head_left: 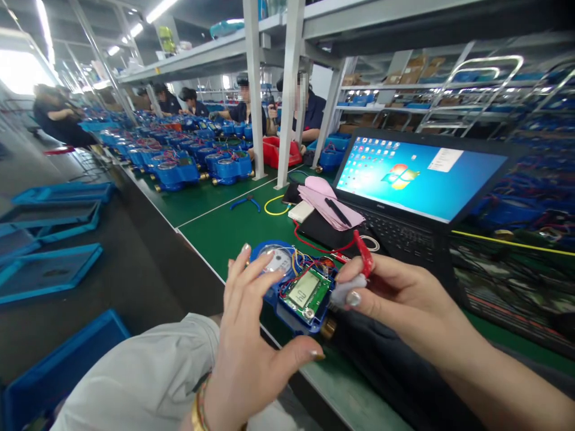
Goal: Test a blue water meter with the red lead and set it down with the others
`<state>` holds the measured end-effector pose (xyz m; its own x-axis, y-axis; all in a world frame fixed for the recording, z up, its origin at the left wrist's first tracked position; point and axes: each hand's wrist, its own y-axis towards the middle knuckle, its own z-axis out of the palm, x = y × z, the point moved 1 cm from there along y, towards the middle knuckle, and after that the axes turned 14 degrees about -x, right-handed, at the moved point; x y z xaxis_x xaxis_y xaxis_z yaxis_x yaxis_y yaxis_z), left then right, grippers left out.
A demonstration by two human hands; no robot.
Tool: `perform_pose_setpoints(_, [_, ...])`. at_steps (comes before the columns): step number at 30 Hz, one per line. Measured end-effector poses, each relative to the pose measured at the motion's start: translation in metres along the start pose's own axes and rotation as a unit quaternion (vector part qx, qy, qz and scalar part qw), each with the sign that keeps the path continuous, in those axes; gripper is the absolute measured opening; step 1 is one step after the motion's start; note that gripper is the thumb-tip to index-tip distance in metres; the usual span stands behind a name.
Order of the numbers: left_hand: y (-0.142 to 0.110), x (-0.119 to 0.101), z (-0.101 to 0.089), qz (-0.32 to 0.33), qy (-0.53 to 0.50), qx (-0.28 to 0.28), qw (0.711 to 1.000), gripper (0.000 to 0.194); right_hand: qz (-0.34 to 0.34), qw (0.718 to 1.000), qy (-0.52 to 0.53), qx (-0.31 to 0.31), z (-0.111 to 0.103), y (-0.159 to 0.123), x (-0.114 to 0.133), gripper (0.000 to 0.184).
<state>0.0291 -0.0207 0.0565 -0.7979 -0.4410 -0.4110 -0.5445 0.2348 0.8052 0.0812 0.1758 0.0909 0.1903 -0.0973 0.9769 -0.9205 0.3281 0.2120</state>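
Pinching a red-and-grey bundle (347,291), the right hand (399,296) sits at three o'clock to the blue meter (309,293) on the counter (213,226), left hand (247,332) spread wide at eight, perhaps to steady it.

The left hand (251,341) has shiny nails (317,355) and wears a gold bracelet (196,412); the right hand (399,293) has a silvery thumbnail (353,298); the trousers (144,371) are pale and baggy.

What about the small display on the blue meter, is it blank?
No, dark characters show on the LCD of the blue meter.
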Motion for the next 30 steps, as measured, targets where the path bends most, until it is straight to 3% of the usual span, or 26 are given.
perform_pose_setpoints(2, [0.003, 0.011, 0.008, 0.004, -0.005, 0.084, 0.996, 0.077, -0.015, 1.000, -0.015, -0.001, 0.007, 0.006, 0.000, 0.013])
perform_pose_setpoints(4, [0.001, 0.015, 0.015, 0.013, -0.016, 0.118, 0.993, 0.075, -0.038, 0.999, -0.036, 0.007, 0.016, 0.009, 0.001, 0.012])
perform_pose_setpoints(9, [-0.018, 0.009, 0.017, 0.019, 0.005, 0.043, 0.999, 0.072, -0.161, 0.975, -0.150, 0.016, 0.032, 0.008, 0.006, 0.004])
perform_pose_setpoints(14, [-0.027, 0.002, 0.017, 0.031, 0.030, 0.008, 0.999, 0.077, -0.251, 0.944, -0.214, 0.002, 0.031, 0.001, 0.009, 0.014])
perform_pose_setpoints(30, [-0.026, 0.003, 0.020, 0.058, 0.040, -0.023, 0.997, 0.073, -0.294, 0.929, -0.227, -0.002, 0.034, -0.004, 0.005, 0.011])
